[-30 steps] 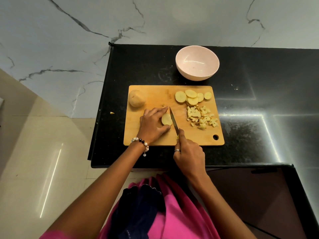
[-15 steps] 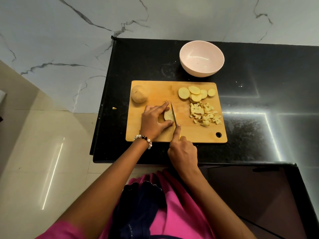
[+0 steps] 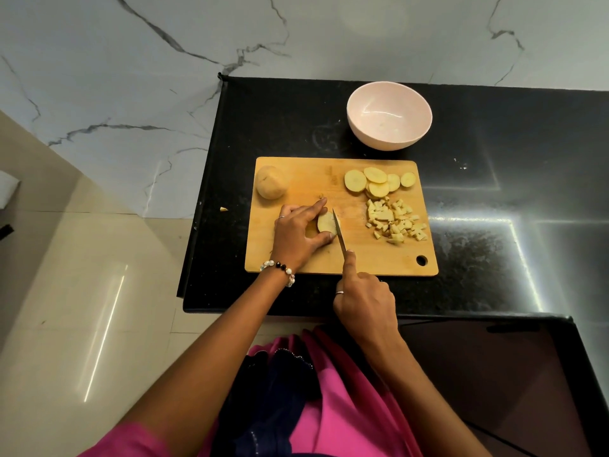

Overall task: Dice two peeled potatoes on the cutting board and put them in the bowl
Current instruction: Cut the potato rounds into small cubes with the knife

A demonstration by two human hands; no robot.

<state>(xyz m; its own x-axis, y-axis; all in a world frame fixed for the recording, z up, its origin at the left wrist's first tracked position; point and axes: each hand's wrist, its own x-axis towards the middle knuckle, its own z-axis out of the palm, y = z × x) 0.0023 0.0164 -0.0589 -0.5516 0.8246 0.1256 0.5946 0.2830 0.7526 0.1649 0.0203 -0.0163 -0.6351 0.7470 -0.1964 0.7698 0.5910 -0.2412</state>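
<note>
On the wooden cutting board (image 3: 306,258), my left hand (image 3: 300,234) pinches a cut potato piece (image 3: 326,222) between fingers and thumb. My right hand (image 3: 364,301) grips a knife (image 3: 339,230), index finger along its spine, the blade set against the piece's right face. A whole peeled potato (image 3: 271,182) sits at the board's far left corner. Several round slices (image 3: 375,183) lie at the far right, with a heap of diced potato (image 3: 397,222) just below them. The pale pink bowl (image 3: 389,115) stands beyond the board and holds nothing.
The board lies on a black stone counter (image 3: 494,199) whose left edge drops to a tiled floor. A small potato scrap (image 3: 223,209) lies on the counter left of the board. A marbled wall rises behind. A dark lower surface (image 3: 478,374) sits at the near right.
The camera view shifted slightly. The knife blade stays at the right face of the potato piece, and my right index finger now lies straight along its spine.
</note>
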